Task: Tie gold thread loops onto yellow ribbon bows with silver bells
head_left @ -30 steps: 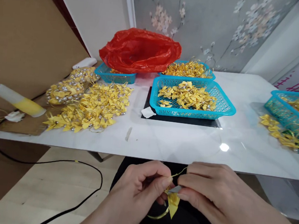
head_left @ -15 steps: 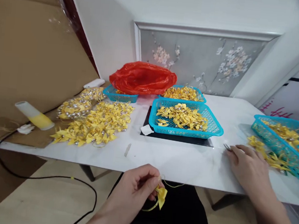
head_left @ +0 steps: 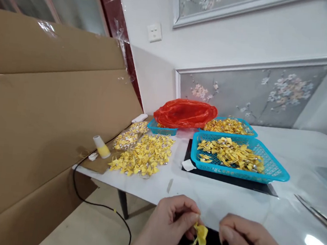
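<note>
My left hand [head_left: 168, 225] pinches a yellow ribbon flower [head_left: 202, 238] between thumb and fingertips, just off the table's front edge. A thin yellow cord curls below the flower. To its right is my right hand [head_left: 252, 239], thumb and fingers drawn together; whatever they hold, if anything, is too small to make out. Slim metal tweezers [head_left: 318, 214] lie on the table beyond my right hand. Ahead, a blue basket [head_left: 276, 168] with yellow flowers and silvery beads rests on a black board [head_left: 233, 182].
Many finished-looking yellow flowers [head_left: 145, 155] are heaped at the left, beside a yellow thread cone [head_left: 102, 147]. Behind stand another blue basket [head_left: 251, 128] and a red plastic bag [head_left: 164, 113]. A cardboard wall [head_left: 51, 119] bounds the left; a black cable [head_left: 100, 205] hangs below.
My view has swung left and up. My right hand has left the tweezers on the table and come in beside my left hand, which still pinches the flower.
</note>
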Motion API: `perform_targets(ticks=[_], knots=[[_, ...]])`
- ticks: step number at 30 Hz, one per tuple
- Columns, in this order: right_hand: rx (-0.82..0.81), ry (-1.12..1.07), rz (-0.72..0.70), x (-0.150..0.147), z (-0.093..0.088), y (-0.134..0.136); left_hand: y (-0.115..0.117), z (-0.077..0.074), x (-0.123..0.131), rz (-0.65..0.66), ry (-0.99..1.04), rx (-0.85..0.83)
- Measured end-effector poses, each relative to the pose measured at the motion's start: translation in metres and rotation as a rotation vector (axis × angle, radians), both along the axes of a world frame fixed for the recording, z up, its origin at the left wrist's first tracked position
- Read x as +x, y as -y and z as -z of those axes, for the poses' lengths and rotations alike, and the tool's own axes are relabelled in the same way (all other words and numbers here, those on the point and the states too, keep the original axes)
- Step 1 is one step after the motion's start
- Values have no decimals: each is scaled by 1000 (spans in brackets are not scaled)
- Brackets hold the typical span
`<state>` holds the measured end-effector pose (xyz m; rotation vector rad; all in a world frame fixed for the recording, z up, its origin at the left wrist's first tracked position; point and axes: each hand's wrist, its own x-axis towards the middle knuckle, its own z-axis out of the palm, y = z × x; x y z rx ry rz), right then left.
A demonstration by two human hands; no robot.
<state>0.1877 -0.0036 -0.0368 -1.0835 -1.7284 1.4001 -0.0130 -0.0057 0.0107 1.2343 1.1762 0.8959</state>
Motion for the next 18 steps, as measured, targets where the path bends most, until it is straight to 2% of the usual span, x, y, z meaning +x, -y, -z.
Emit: perform_targets(ticks=[3,5,8,11,14,18], knots=[[6,-55,275,4,1,-3,0,1,-5,-43,45,22],[-4,-74,377,2,1,-2,0,2,-7,-70,49,53],[-5,10,228,-9,-5,1,1,4,-10,-69,12,116],[9,68,87,-22,-16,2,2,7,-11,2,-33,212],[-50,7,107,-30,-26,3,3,5,-13,5,-38,257],[-98,-57,211,-29,-32,6,1,-5,-17,-103,-37,181]])
